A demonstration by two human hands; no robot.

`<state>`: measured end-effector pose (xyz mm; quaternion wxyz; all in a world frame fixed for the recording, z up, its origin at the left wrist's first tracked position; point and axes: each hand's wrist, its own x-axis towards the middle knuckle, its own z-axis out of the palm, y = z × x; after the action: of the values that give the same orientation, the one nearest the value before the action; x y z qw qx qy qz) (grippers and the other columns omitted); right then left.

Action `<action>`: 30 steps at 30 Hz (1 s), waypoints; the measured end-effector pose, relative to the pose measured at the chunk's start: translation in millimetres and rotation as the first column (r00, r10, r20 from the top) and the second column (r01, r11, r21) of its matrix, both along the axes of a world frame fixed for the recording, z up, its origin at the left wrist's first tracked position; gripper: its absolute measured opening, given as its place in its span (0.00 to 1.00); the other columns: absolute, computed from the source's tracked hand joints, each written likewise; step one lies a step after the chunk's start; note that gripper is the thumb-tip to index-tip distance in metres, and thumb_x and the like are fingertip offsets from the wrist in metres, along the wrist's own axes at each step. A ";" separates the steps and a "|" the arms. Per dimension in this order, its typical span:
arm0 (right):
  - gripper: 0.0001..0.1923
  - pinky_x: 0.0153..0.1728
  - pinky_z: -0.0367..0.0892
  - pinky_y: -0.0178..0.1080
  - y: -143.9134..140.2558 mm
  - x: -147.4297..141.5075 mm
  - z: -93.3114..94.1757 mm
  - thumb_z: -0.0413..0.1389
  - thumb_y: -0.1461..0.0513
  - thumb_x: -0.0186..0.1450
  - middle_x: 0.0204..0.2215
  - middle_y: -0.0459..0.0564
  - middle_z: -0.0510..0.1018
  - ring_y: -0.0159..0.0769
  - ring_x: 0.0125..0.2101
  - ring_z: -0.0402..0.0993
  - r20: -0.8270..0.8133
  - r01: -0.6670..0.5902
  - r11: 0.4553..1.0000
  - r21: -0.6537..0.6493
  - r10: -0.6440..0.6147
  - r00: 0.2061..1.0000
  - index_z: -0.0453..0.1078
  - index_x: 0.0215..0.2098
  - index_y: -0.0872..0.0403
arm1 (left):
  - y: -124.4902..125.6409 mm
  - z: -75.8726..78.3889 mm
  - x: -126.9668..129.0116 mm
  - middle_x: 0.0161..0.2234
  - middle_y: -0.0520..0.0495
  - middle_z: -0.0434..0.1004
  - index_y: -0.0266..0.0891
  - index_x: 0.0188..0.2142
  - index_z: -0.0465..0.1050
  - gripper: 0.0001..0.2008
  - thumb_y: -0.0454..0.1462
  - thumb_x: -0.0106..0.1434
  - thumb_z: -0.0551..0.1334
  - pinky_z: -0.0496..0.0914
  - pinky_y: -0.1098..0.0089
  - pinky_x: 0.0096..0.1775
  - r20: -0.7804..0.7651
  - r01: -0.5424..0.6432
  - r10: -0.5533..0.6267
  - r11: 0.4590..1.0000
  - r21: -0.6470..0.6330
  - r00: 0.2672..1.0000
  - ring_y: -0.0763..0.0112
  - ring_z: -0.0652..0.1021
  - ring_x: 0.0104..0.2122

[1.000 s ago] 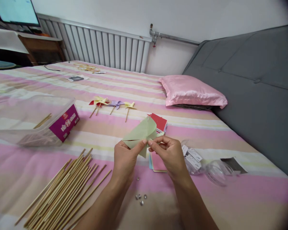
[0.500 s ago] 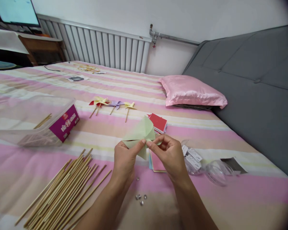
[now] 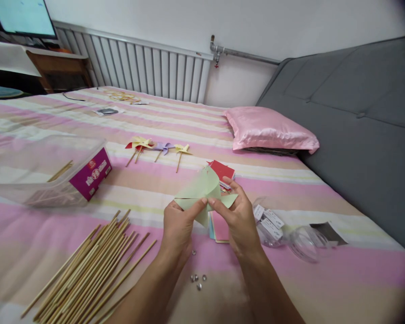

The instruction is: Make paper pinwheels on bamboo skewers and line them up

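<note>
Pinching from both sides, a pale green folded paper piece (image 3: 202,191) is held above the striped pink and yellow bed cover (image 3: 324,279), just in front of the person's chest line in the head view. The left hand (image 3: 177,227) has its grip closed on the paper's lower left edge, thumb and forefinger pressed together on it; the right hand (image 3: 238,218) has its grip closed on the paper's centre and right flap. Directly beneath the paper a small stack of coloured paper squares (image 3: 219,229) lies on the bed, and a second stack with a red top sheet (image 3: 222,172) lies just beyond. A few small silver pins (image 3: 197,279) rest near the left wrist. A loose pile of thin wooden sticks (image 3: 87,270) is spread to the left, beside a clear plastic box with a purple label (image 3: 54,173). Four finished paper pinwheels on sticks (image 3: 157,148) lie farther up the bed, well apart from the hands.
</note>
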<state>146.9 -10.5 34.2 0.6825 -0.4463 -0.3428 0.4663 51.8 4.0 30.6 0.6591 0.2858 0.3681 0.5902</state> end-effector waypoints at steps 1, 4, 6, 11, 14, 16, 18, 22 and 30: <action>0.32 0.36 0.71 0.41 0.3 0.5 -0.3 0.64 0.63 0.49 0.34 0.48 0.78 0.39 0.33 0.76 -0.004 0.003 1.000 -0.002 -0.003 1.000 0.58 0.50 0.52 | -0.5 -0.2 0.6 0.29 0.48 0.81 0.35 0.35 0.77 0.16 0.33 0.43 0.70 0.69 0.73 0.33 -0.004 0.000 0.000 1.000 -0.001 1.000 0.69 0.78 0.30; 0.32 0.36 0.70 0.41 1.1 5.6 -0.6 0.65 0.64 0.49 0.34 0.47 0.78 0.38 0.33 0.76 -0.026 -0.020 0.999 -0.027 0.020 0.999 0.60 0.49 0.51 | -0.6 -0.4 -0.8 0.28 0.47 0.80 0.34 0.33 0.78 0.14 0.33 0.44 0.70 0.68 0.72 0.33 -0.024 0.051 -0.051 0.999 -0.006 0.998 0.70 0.77 0.29; 0.32 0.37 0.70 0.40 1.5 12.3 -0.2 0.65 0.64 0.48 0.35 0.47 0.78 0.38 0.34 0.76 -0.044 -0.048 0.998 -0.052 0.046 0.998 0.60 0.49 0.52 | 0.9 0.5 -5.1 0.28 0.47 0.79 0.34 0.34 0.77 0.13 0.35 0.46 0.69 0.68 0.73 0.32 -0.043 0.120 -0.119 0.993 0.005 0.992 0.71 0.76 0.28; 0.30 0.38 0.67 0.38 2.2 34.5 1.2 0.65 0.64 0.49 0.38 0.49 0.78 0.37 0.36 0.75 -0.035 -0.240 0.967 -0.088 0.237 0.971 0.62 0.49 0.53 | 9.7 5.2 -22.4 0.22 0.51 0.73 0.35 0.27 0.76 0.09 0.40 0.52 0.64 0.63 0.76 0.24 -0.157 0.248 -0.246 0.969 -0.009 0.956 0.76 0.70 0.22; 0.31 0.37 0.67 0.37 1.3 42.6 0.9 0.65 0.65 0.50 0.37 0.49 0.78 0.37 0.35 0.75 -0.019 -0.363 0.922 -0.134 0.364 0.931 0.61 0.50 0.53 | 12.8 7.7 -30.0 0.18 0.53 0.70 0.34 0.22 0.74 0.10 0.41 0.50 0.66 0.59 0.77 0.22 -0.249 0.338 -0.341 0.939 -0.057 0.906 0.78 0.67 0.18; 0.32 0.35 0.67 0.36 0.4 44.3 0.0 0.64 0.65 0.50 0.35 0.48 0.78 0.35 0.34 0.74 0.006 -0.385 0.908 -0.168 0.391 0.920 0.59 0.51 0.53 | 12.6 8.5 -32.3 0.17 0.52 0.70 0.34 0.22 0.74 0.10 0.41 0.49 0.66 0.59 0.77 0.22 -0.286 0.412 -0.413 0.909 -0.066 0.865 0.79 0.67 0.18; 0.33 0.33 0.67 0.36 -0.6 44.3 -1.4 0.64 0.65 0.50 0.34 0.48 0.78 0.35 0.32 0.74 0.045 -0.401 0.895 -0.194 0.416 0.908 0.59 0.52 0.52 | 11.4 8.3 -32.6 0.19 0.50 0.72 0.33 0.24 0.76 0.10 0.40 0.48 0.67 0.61 0.77 0.23 -0.312 0.480 -0.479 0.874 -0.076 0.821 0.77 0.69 0.19; 0.32 0.34 0.68 0.39 -2.5 43.7 -2.8 0.64 0.65 0.51 0.36 0.49 0.77 0.37 0.32 0.74 0.136 -0.414 0.881 -0.228 0.450 0.883 0.60 0.52 0.50 | 9.4 5.3 -30.2 0.22 0.47 0.76 0.32 0.28 0.78 0.12 0.38 0.44 0.69 0.64 0.74 0.26 -0.353 0.524 -0.529 0.844 -0.118 0.772 0.73 0.72 0.22; 0.35 0.36 0.69 0.42 -6.9 41.6 9.6 0.63 0.65 0.50 0.40 0.51 0.77 0.42 0.37 0.75 0.233 -0.390 0.869 -0.303 0.465 0.854 0.58 0.53 0.50 | 7.3 2.4 -29.0 0.25 0.45 0.78 0.32 0.33 0.79 0.13 0.35 0.45 0.68 0.66 0.73 0.27 -0.375 0.534 -0.533 0.838 -0.110 0.759 0.71 0.74 0.23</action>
<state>188.6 -17.4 43.8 0.4405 -0.5041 -0.4728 0.5729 22.7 11.3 33.0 0.7119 0.4918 0.3942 0.3097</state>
